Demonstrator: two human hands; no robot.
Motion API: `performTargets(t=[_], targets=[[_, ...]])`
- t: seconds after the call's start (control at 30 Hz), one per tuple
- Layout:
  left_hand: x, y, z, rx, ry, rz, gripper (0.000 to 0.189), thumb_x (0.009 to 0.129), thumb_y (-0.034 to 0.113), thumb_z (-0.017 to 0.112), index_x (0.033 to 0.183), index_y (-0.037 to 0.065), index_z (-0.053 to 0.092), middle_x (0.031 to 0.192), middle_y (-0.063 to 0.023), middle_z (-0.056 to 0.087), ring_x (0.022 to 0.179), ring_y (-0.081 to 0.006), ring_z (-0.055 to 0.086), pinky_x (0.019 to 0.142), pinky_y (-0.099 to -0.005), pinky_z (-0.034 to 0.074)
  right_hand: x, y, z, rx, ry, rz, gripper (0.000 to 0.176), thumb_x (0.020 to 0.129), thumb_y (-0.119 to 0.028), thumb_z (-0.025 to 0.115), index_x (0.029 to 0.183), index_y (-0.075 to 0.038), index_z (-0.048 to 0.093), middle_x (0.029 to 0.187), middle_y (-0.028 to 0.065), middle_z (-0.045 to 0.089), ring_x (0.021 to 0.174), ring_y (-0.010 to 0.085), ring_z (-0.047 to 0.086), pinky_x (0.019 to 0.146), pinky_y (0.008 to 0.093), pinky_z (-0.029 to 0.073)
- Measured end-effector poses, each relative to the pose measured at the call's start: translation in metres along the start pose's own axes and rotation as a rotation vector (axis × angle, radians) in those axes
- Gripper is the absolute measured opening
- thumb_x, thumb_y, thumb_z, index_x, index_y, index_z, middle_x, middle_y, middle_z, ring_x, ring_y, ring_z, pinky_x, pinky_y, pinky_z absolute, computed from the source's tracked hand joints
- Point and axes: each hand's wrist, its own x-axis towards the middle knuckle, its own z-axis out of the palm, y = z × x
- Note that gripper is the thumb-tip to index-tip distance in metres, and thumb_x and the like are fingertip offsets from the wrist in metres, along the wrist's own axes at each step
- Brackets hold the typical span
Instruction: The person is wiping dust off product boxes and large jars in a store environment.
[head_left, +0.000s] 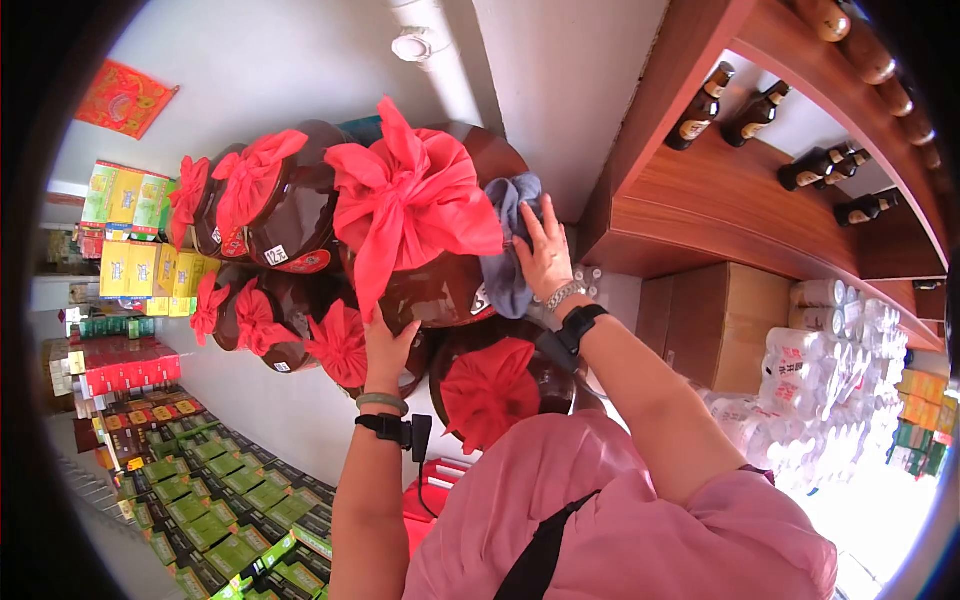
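A large brown glazed jar has its mouth covered by a knotted red cloth. My right hand presses a bunched blue-grey rag against the jar's right side and holds it there, the fingers stretched over the rag. Against the jar's lower left side rests my left hand, its thumb spread away from the fingers. Fingertips of that hand are partly hidden by a hanging end of the red cloth.
Smaller red-topped jars crowd the left, and another jar stands close below. A wooden shelf with dark bottles is at right. Cardboard boxes and plastic-wrapped bottles sit beneath it. Green packages fill the lower left.
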Motion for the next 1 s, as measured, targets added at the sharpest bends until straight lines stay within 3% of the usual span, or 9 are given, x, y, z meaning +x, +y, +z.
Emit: performTargets(t=[0.07,0.17,0.27,0.4,0.53,0.63,0.77,0.9,1.0], targets=[[0.012,-0.001,0.000,-0.037,-0.082,-0.009,0.096,0.074,0.022,0.086,0.147,-0.008,0.032,0.143,-0.0307,0.044,0.132,-0.0445,0.045,0.112,-0.0454,0.036,0.001,-0.007,0.005,-0.058,0.023,-0.137,0.066,0.090,-0.014,0.062,0.151,-0.009,0.038,0.160,0.0199,0.027,0.147,0.0376,0.029,0.121,0.0515,0.021],[0.015,0.011,0.003,0.066,-0.030,0.129,0.102,0.069,0.025,0.089,0.146,-0.007,0.031,0.140,-0.0312,0.047,0.129,-0.0464,0.047,0.109,-0.0474,0.039,0.004,-0.014,0.008,-0.180,-0.014,-0.294,0.069,0.085,-0.007,0.060,0.150,-0.006,0.038,0.159,0.0200,0.030,0.148,0.0378,0.027,0.121,0.0532,0.019],[0.016,0.022,0.008,0.055,-0.092,0.050,0.117,0.069,0.030,0.091,0.153,-0.008,0.018,0.149,-0.0297,0.038,0.136,-0.0438,0.040,0.112,-0.0459,0.035,0.006,-0.025,0.017,-0.048,-0.038,-0.236,0.062,0.088,-0.007,0.057,0.148,-0.003,0.042,0.159,0.0208,0.030,0.148,0.0413,0.025,0.121,0.0525,0.019],[0.011,0.008,0.021,0.123,-0.072,-0.041,0.118,0.067,0.028,0.091,0.152,-0.008,0.018,0.148,-0.0316,0.037,0.133,-0.0476,0.040,0.111,-0.0490,0.035,0.076,-0.005,0.039,-0.020,0.079,-0.235,0.049,0.094,-0.009,0.053,0.142,0.000,0.047,0.153,0.0257,0.036,0.143,0.0449,0.032,0.118,0.0521,0.027],[0.011,0.000,0.025,0.230,-0.004,0.080,0.121,0.065,0.033,0.092,0.151,-0.008,0.019,0.146,-0.0334,0.038,0.129,-0.0502,0.042,0.106,-0.0493,0.040,0.184,0.008,0.051,0.056,-0.202,-0.425,0.044,0.098,-0.018,0.053,0.141,-0.005,0.051,0.150,0.0203,0.043,0.141,0.0419,0.036,0.118,0.0453,0.031],[0.014,0.012,0.021,0.197,-0.050,-0.044,0.112,0.064,0.033,0.093,0.146,-0.008,0.029,0.139,-0.0321,0.046,0.125,-0.0498,0.048,0.101,-0.0493,0.043,0.246,0.016,0.087,0.070,-0.393,-0.577,0.044,0.101,-0.017,0.050,0.145,-0.012,0.049,0.154,0.0163,0.041,0.142,0.0399,0.036,0.118,0.0412,0.033],[0.015,0.018,0.018,0.172,-0.074,-0.111,0.104,0.063,0.031,0.093,0.141,-0.007,0.036,0.133,-0.0302,0.053,0.121,-0.0477,0.052,0.100,-0.0480,0.045,0.300,-0.003,0.117,0.087,-0.758,-0.606,0.048,0.101,-0.025,0.050,0.149,-0.022,0.047,0.162,0.0119,0.029,0.149,0.0362,0.025,0.122,0.0430,0.025],[0.016,0.021,0.017,0.218,-0.076,-0.115,0.105,0.062,0.031,0.093,0.142,-0.007,0.036,0.134,-0.0290,0.053,0.122,-0.0454,0.053,0.101,-0.0473,0.044,0.322,-0.022,0.121,0.119,-1.010,-0.647,0.051,0.099,-0.018,0.052,0.149,-0.024,0.047,0.165,0.0089,0.024,0.152,0.0336,0.017,0.124,0.0413,0.020],[0.018,0.018,0.016,0.145,-0.134,-0.177,0.107,0.062,0.032,0.093,0.143,-0.006,0.035,0.137,-0.0284,0.051,0.124,-0.0444,0.052,0.102,-0.0471,0.044,0.315,-0.005,0.132,0.150,-0.880,-0.714,0.048,0.100,-0.018,0.050,0.147,-0.022,0.050,0.162,0.0127,0.029,0.150,0.0342,0.024,0.122,0.0412,0.023]])
